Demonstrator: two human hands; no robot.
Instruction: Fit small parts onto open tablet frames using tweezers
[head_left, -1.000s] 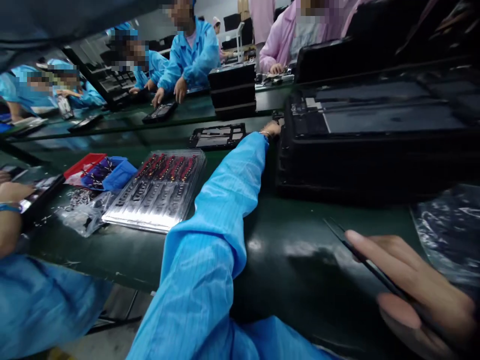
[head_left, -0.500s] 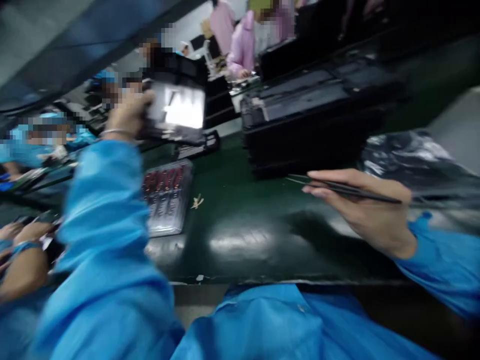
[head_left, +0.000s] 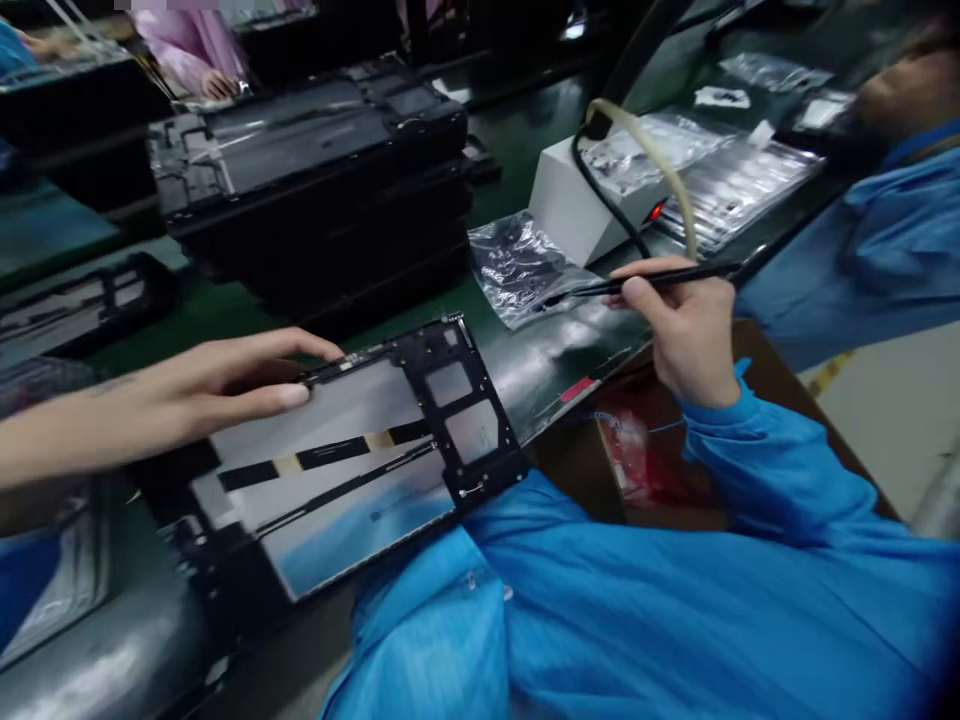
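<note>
Risk, as I judge it: the panel frame [head_left: 352, 450] lies on the counter [head_left: 540, 360] with its near corner over the edge above your lap; a nudge from your left hand [head_left: 225, 390] could tip it off. The tweezers' [head_left: 637, 283] tip points toward the crinkled foil bag [head_left: 517, 265] and could snag it.

Left hand: fingers nearly flat and extended, fingertips resting on the frame's far edge, gripping nothing. Right hand [head_left: 686, 335]: closed in a pen grip on the tweezers, held above the counter. Stacked black trays [head_left: 315, 190] sit behind.
</note>
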